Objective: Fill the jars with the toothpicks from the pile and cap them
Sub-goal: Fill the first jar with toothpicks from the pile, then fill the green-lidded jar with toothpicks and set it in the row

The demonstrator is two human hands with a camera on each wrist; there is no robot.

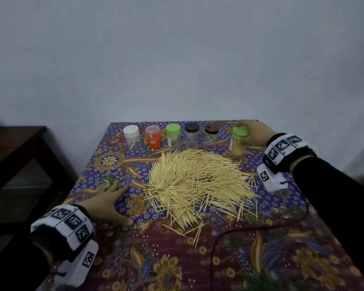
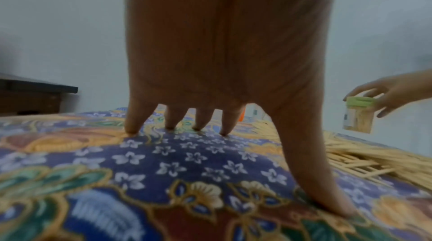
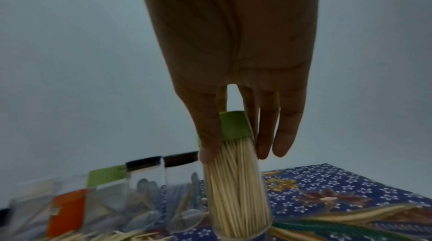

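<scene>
Your right hand grips the full jar by its cap near the table's far right corner; left hand lies flat, fingers spread.

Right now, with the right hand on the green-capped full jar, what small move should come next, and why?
Probably lower the full jar onto the cloth at the right end of the row and let go: the right hand grips its green cap, it looks packed and slightly lifted, while the left hand rests flat on the cloth.
</scene>
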